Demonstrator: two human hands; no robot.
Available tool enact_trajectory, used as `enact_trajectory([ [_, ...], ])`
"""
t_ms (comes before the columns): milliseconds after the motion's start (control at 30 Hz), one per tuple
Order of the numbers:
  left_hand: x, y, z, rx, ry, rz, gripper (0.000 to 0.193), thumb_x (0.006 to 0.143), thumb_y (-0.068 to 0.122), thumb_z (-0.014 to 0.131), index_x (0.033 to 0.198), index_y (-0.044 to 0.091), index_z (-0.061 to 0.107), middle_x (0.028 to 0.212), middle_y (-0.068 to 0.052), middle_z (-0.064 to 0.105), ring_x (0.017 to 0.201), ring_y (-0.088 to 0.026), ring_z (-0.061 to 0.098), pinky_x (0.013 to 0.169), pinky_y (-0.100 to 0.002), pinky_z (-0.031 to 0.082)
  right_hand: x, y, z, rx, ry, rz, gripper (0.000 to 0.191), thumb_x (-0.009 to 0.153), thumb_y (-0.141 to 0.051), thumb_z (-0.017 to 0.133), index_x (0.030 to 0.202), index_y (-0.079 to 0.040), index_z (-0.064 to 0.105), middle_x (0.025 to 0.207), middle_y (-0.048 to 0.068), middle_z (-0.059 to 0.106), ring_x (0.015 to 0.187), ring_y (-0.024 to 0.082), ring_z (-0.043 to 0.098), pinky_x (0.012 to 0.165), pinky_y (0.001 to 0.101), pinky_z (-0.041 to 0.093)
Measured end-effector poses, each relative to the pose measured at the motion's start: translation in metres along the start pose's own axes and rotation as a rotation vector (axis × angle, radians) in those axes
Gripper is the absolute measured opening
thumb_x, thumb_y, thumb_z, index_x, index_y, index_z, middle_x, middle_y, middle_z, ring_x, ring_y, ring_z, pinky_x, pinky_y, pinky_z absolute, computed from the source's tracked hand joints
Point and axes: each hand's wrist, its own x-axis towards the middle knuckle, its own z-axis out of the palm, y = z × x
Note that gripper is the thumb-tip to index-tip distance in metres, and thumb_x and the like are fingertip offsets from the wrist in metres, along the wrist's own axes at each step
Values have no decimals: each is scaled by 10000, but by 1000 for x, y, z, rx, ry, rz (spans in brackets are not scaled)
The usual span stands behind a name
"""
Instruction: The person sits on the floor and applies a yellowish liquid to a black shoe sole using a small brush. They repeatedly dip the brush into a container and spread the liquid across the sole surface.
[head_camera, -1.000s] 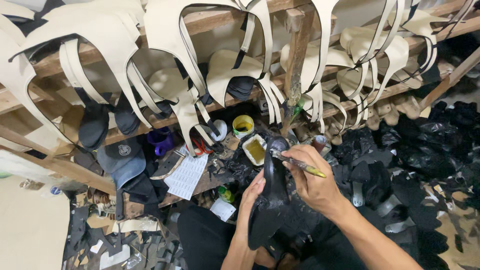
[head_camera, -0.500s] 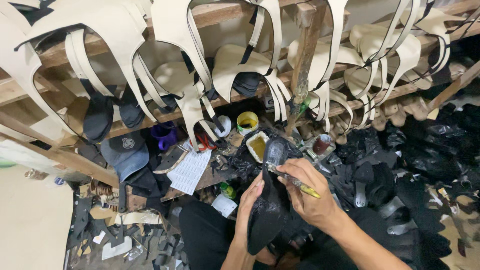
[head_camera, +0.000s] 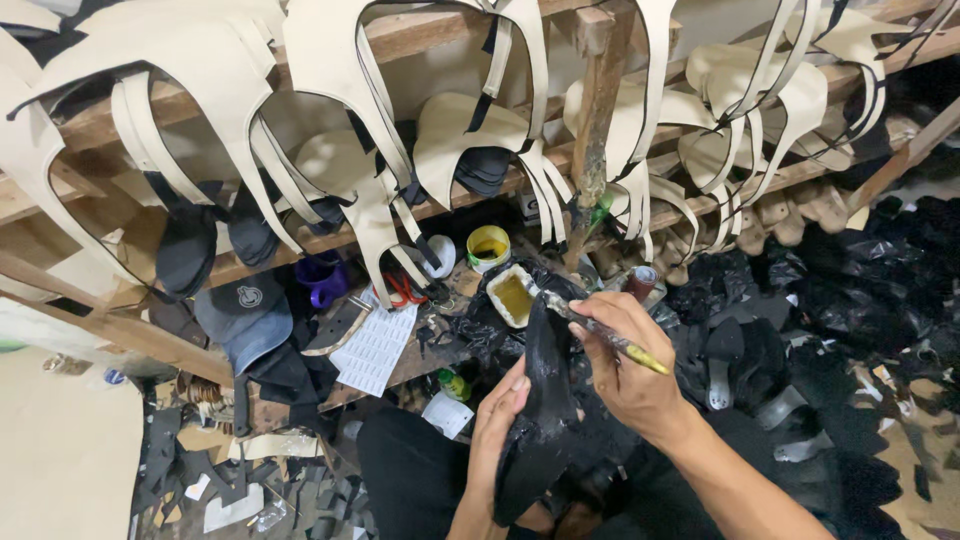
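My left hand (head_camera: 497, 412) cups the side of a black shoe upper on its last (head_camera: 541, 400), held upright between my knees. My right hand (head_camera: 628, 360) grips a yellow-handled brush (head_camera: 605, 334) like a pen. Its bristle tip rests on the top end of the black piece, just beside a small rectangular tub of yellowish glue (head_camera: 513, 295). A round yellow tin (head_camera: 488, 246) stands behind the tub.
Cream leather uppers (head_camera: 350, 90) hang from wooden racks above. On the low bench lie a lined paper sheet (head_camera: 377, 345), red-handled scissors (head_camera: 400, 288), a purple cup (head_camera: 320, 278) and a grey cap (head_camera: 243, 318). Black scraps and soles (head_camera: 790, 330) are heaped at the right.
The brush tip has shifted a little left along the top of the black piece, close to the glue tub. My left hand keeps its hold; my view has tilted slightly.
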Motion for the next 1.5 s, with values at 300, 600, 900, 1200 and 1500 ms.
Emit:
enact_trajectory([
  [300, 6, -15, -27, 19, 68, 103, 548, 1007, 197, 488, 1475, -87, 496, 1376, -160, 649, 1215, -189, 650, 1050, -275, 498, -19, -13, 8, 100, -175, -24, 300, 848, 55, 715, 1136, 10, 645, 1052, 177, 667, 937, 339, 690, 812, 364, 565],
  [600, 5, -4, -16, -63, 74, 99, 551, 1026, 225, 482, 1485, -80, 485, 1300, -214, 662, 1136, -237, 666, 995, -314, 523, -39, -28, 5, 174, -219, 63, 285, 849, 53, 717, 1120, 3, 643, 1039, 169, 676, 928, 328, 698, 803, 366, 566],
  [900, 4, 3, -13, -68, 124, 104, 601, 1002, 282, 531, 1502, -46, 476, 1257, -205, 687, 1086, -236, 686, 961, -331, 548, -47, -29, -4, 268, -314, 43, 321, 828, 65, 727, 1129, -4, 637, 1037, 155, 679, 888, 305, 695, 769, 358, 563],
  [1200, 5, -2, -22, -57, 128, 129, 596, 1012, 304, 536, 1501, -33, 482, 1217, -182, 703, 920, -228, 700, 829, -330, 588, -56, -36, 5, 301, -293, -8, 343, 825, 86, 717, 1143, -5, 626, 1022, 153, 672, 911, 307, 695, 781, 363, 568],
  [1500, 4, -8, -28, -101, 175, 103, 577, 1015, 266, 512, 1507, -34, 479, 1207, -192, 704, 923, -205, 716, 835, -301, 607, -63, -40, 13, 314, -262, 28, 352, 813, 98, 743, 1134, -8, 648, 1020, 143, 681, 913, 313, 703, 784, 375, 581],
])
